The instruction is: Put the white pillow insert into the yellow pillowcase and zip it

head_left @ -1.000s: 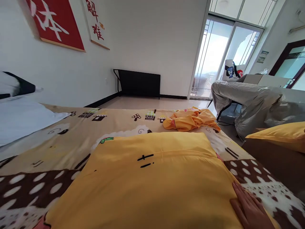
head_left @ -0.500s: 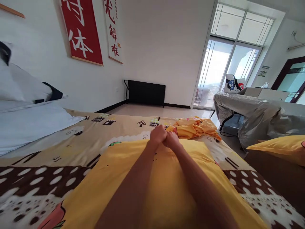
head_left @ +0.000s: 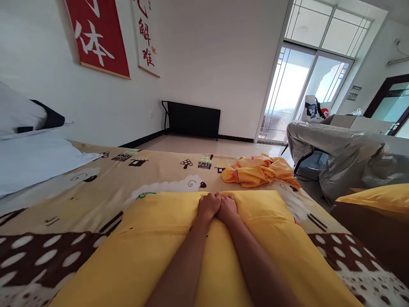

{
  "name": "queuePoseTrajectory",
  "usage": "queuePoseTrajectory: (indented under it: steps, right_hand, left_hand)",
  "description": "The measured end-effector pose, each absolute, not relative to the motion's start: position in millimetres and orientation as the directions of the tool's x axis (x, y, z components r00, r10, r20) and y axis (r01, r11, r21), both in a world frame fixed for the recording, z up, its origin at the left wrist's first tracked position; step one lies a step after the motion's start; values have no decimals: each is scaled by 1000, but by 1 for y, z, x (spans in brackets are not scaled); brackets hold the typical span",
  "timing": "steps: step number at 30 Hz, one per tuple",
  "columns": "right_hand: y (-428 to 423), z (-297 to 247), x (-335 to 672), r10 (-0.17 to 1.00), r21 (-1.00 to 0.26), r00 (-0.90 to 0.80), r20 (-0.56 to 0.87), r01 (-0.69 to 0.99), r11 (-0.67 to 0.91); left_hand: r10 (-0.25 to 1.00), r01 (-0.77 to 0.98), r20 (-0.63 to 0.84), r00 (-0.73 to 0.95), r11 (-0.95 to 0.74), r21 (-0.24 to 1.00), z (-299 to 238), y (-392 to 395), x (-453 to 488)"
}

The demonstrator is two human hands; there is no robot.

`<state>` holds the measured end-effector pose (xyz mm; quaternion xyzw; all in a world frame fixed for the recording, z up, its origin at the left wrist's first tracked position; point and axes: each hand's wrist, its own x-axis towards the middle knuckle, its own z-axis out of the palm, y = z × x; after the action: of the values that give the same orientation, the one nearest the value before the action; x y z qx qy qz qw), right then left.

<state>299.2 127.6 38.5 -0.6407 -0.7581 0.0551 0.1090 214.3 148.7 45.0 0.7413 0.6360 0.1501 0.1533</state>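
Observation:
A plump yellow pillow (head_left: 153,256) lies in front of me on the bed and fills the lower middle of the view. My left hand (head_left: 209,205) and my right hand (head_left: 227,208) are side by side and touching, at the middle of the pillow's far edge. Both hands have their fingers curled down on the yellow fabric, and the fingertips are hidden. Creases run outward from the hands across the pillow. Just beyond them, to the right, rests a crumpled orange-yellow cloth (head_left: 263,170).
A patterned beige-and-brown blanket (head_left: 105,183) covers the bed. White bedding (head_left: 35,162) is piled at the left. Another yellow pillow (head_left: 380,200) sits at the right above a brown box. A plastic-covered table (head_left: 338,140) stands beyond, and a black folded frame (head_left: 193,119) leans by the wall.
Both hands have come down and slightly nearer, from the raised far edge onto the pillow. The view has shifted a little, and the pillow's far part looks flatter.

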Motion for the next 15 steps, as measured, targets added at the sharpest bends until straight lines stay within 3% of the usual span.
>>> queuePoseTrajectory:
  steps: [5,15]
  right_hand:
    - [136,39,336,997,-246,-45,69,967,61]
    - [139,29,399,998,-333,-44,38,941,54]
  left_hand:
    - [998,944,10,68,-68,324,36,158,179]
    - [999,975,-52,-5,16,222,15,182,100]
